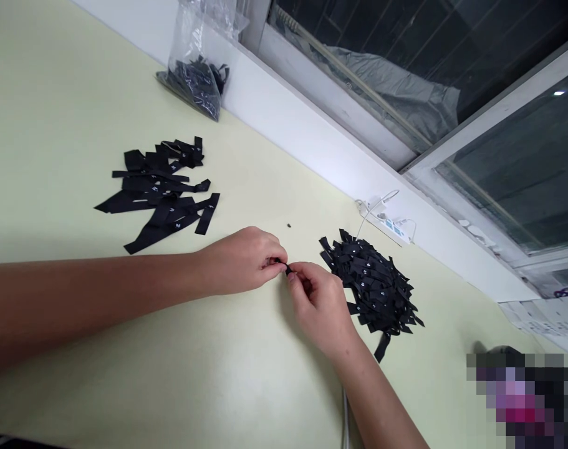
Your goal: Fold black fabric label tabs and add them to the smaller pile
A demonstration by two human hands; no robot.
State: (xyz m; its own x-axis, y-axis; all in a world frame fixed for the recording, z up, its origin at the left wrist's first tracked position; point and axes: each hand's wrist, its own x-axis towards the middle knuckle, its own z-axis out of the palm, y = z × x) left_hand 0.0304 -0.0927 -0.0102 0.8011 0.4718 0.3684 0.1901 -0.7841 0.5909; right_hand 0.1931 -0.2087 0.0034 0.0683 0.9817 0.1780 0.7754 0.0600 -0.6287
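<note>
My left hand [246, 259] and my right hand [318, 299] meet above the middle of the pale table. Both pinch one small black strip [288, 270], which shows only in part between the fingertips. Right of my right hand lies a dense heap of black fabric strips [372, 284] with small white marks. A looser group of black strips [159, 187] is spread on the table beyond my left forearm. A tiny black scrap [288, 225] lies just beyond the hands.
A clear plastic bag [194, 75] with black pieces inside stands against the white wall ledge. A white power strip [386, 226] with cables lies behind the heap. A pale cable [345, 418] runs beside my right forearm. A pixelated area covers the lower right.
</note>
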